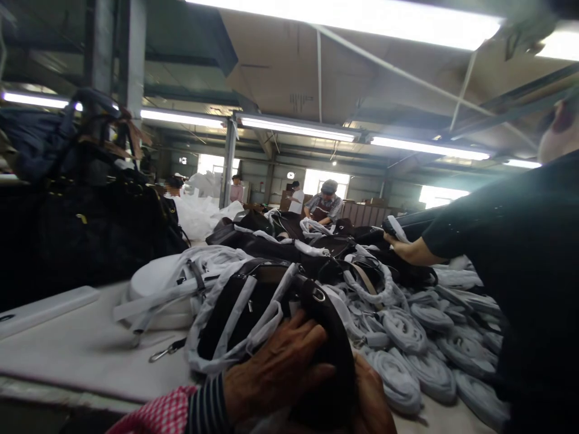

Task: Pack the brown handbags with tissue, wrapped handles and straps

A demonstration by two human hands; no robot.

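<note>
A black bag (335, 337) stands tilted on the table in front of me, its handles (233, 316) wrapped in white material. My left hand (280, 361) lies across its front and side with bent fingers, gripping the bag near a small white piece. On the far right side of the same bag, my right hand (371, 395) is wrapped around the edge, its fingertips partly hidden. A metal ring (318, 294) shows at the bag's upper corner. Left of it, a black strap with a metal snap hook (160, 354) lies on the table.
Coiled wrapped straps (402, 331) are piled at right. A white-wrapped bag (158, 289) sits at left, with more black bags (262, 241) behind. A co-worker in a dark shirt (534, 253) stands close at right, one hand on a bag. Dark bags (90, 223) are heaped at left.
</note>
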